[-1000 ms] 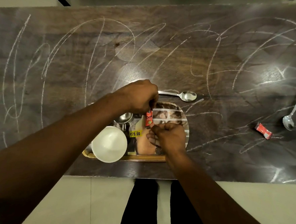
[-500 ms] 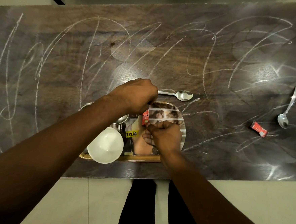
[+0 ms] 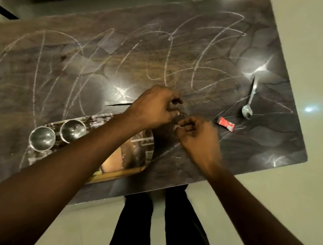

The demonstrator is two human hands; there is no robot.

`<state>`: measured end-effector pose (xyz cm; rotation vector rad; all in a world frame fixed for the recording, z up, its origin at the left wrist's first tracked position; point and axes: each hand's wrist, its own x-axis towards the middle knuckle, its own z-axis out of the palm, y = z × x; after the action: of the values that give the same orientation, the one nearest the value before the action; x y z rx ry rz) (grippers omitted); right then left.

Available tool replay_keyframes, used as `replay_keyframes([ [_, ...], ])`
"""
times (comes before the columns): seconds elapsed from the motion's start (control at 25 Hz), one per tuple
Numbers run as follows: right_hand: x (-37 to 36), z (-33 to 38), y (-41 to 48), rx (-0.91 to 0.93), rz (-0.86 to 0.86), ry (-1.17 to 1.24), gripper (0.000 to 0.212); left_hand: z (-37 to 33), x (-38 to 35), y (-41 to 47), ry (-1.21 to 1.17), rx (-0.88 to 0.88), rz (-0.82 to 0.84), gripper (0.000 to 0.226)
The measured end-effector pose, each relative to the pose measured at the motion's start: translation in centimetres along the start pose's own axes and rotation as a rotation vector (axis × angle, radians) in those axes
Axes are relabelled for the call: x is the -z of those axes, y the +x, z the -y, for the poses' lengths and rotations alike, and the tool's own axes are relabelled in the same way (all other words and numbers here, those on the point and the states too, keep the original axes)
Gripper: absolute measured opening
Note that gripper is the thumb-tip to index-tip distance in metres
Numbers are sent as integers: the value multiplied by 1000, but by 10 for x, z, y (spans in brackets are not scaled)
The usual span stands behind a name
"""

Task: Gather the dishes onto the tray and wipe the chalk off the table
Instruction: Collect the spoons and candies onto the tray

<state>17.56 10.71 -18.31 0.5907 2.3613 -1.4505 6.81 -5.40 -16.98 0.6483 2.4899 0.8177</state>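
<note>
The spoon (image 3: 248,107) lying well right of the tray (image 3: 115,173) is light, stiff and slick; pinch its slim handle. Your left hand (image 3: 154,108) and right hand (image 3: 198,136), fingers curled, pinch something small I cannot identify, just beyond the tray's right end above the chalked worktop (image 3: 250,159).

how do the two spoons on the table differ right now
The far spoon lies fully visible near the table's right end, handle pointing away, with nothing on it. The near spoon lies crosswise beside the tray, its bowl hidden behind the left hand. Both look like shiny metal.
</note>
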Motion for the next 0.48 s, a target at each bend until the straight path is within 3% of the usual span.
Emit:
replay_keyframes([
  [0.2,101,-52,20,92,-197,-365,14,-52,-54,38,-15,-82,54,54],
  [0.4,126,-82,26,125,-191,-503,19,-84,-93,58,78,-135,150,22],
  [0.48,126,-86,27,133,-159,-480,20,-90,-104,62,100,-139,182,26],
])
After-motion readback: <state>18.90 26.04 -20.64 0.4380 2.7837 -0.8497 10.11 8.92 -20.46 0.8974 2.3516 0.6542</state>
